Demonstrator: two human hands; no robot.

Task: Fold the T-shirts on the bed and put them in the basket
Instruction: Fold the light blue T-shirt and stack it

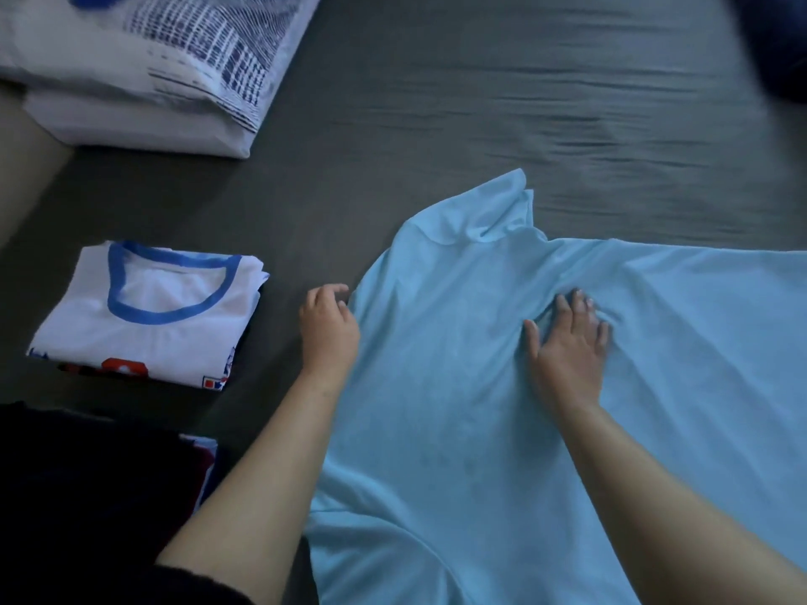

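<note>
A light blue T-shirt lies spread over the grey bed, one sleeve bunched up at the top. My right hand presses flat on the middle of the shirt, fingers straight and spread. My left hand is at the shirt's left edge with fingers curled; whether it pinches the fabric is unclear. A folded white T-shirt with a blue collar rests on a small stack to the left. No basket is in view.
A white pillow with a dark blue pattern lies at the top left. Dark folded clothes sit at the lower left. A dark blue object is at the top right corner.
</note>
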